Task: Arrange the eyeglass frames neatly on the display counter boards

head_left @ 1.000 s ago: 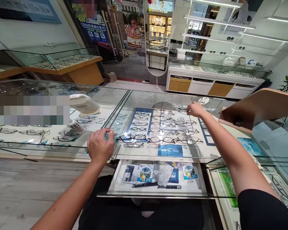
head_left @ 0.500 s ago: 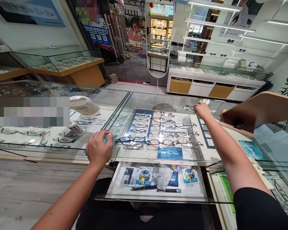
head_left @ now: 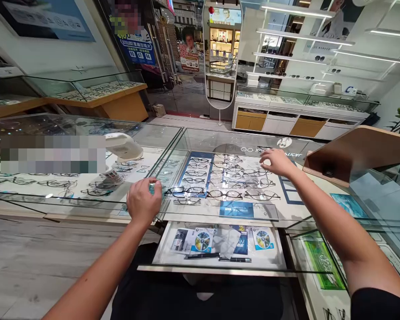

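Note:
My left hand point(head_left: 144, 198) rests at the glass counter point(head_left: 216, 138) near its middle seam, fingers loosely curled and thumb apart, with no object visible in it. To its right are rows of eyeglasses point(head_left: 225, 194); a black-framed pair point(head_left: 186, 192) lies closest to that hand. Over the far right of these rows hovers my right hand point(head_left: 276, 162), fingers bent and a gap showing between thumb and fingertips. A thin dark item point(head_left: 264, 148) shows just beyond its fingers, too small to make out clearly.
An open drawer point(head_left: 282, 260) below holds leaflets, packets and two black pens point(head_left: 202, 256). A white handheld device point(head_left: 125, 146) stands on the left counter. At right rises a wooden panel point(head_left: 360, 153). An oval mirror point(head_left: 222, 104) stands beyond the counter.
My right hand has drawn back toward me from the far edge, and the eyeglasses at its fingertips are no longer plainly in it. My left hand stays at the seam; the view shifted slightly.

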`<move>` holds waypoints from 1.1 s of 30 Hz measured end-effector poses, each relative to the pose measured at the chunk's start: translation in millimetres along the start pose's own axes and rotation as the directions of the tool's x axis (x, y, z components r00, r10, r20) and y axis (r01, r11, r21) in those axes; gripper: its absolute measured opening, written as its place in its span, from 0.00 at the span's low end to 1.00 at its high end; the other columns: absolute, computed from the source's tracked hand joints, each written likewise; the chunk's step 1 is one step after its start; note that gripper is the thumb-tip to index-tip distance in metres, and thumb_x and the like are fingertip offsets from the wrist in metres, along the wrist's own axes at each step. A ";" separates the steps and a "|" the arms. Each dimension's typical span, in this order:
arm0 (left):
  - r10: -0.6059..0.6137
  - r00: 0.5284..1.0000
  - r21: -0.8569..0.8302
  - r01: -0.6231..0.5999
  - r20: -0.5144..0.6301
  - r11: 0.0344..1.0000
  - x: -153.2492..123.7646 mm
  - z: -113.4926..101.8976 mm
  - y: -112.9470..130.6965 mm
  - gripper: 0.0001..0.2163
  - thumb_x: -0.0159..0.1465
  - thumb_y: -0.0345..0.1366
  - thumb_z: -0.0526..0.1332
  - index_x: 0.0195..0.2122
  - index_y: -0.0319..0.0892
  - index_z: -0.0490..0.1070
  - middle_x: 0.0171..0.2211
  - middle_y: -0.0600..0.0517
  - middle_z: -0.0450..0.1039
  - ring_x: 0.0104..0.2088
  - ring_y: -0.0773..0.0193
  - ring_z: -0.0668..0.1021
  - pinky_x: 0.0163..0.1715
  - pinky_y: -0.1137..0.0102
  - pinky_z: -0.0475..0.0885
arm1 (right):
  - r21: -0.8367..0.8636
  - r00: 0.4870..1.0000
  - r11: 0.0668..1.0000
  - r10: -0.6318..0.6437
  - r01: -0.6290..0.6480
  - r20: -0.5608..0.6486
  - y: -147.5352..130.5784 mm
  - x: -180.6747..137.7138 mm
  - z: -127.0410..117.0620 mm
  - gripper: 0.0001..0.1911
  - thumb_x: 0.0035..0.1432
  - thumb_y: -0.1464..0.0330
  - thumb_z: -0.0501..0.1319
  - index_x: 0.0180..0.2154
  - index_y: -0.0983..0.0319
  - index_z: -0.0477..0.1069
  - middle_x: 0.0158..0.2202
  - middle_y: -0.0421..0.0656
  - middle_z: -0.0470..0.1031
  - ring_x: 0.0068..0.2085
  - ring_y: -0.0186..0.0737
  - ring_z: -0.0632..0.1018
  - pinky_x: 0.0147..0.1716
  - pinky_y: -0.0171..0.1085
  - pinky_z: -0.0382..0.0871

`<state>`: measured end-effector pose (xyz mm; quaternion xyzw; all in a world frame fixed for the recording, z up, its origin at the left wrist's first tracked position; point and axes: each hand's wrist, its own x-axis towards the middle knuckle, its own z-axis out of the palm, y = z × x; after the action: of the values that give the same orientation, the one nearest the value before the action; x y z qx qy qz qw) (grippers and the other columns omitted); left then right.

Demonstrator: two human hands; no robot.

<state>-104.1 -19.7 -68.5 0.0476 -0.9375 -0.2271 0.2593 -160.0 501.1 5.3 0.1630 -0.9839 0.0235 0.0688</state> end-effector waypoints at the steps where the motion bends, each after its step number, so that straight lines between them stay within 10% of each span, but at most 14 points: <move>1: 0.001 1.000 0.001 -0.001 -0.001 1.000 0.0 0.3 0.2 0.13 0.73 0.44 0.54 0.44 0.44 0.75 0.50 0.39 0.81 0.57 0.40 0.77 0.55 0.50 0.70 | 0.027 0.999 0.999 -0.045 0.044 0.030 -9.9 -8.0 -3.0 0.10 0.65 0.60 0.65 0.42 0.54 0.85 0.60 0.44 0.81 0.62 0.60 0.74 0.64 0.60 0.63; 9: 0.020 1.000 0.018 -0.020 -0.008 1.000 -0.2 3.6 0.2 0.14 0.73 0.45 0.53 0.44 0.44 0.75 0.50 0.40 0.82 0.56 0.40 0.77 0.56 0.51 0.69 | 0.084 0.982 0.994 -0.089 0.076 0.165 -32.0 -38.4 -1.3 0.12 0.58 0.54 0.72 0.40 0.53 0.84 0.62 0.43 0.80 0.69 0.62 0.70 0.73 0.66 0.48; 33: 0.007 0.999 0.011 -0.007 0.041 1.000 1.0 1.3 1.9 0.15 0.73 0.47 0.51 0.43 0.44 0.74 0.47 0.38 0.81 0.57 0.38 0.77 0.54 0.50 0.69 | -0.028 0.983 0.998 0.059 -0.055 0.174 4.3 -29.0 15.4 0.08 0.64 0.60 0.68 0.41 0.53 0.86 0.59 0.42 0.82 0.60 0.55 0.74 0.63 0.54 0.64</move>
<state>-105.6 -17.7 -68.2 0.0409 -0.9441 -0.2219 0.2405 -136.2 513.3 -14.2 0.1355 -0.9906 -0.0002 -0.0167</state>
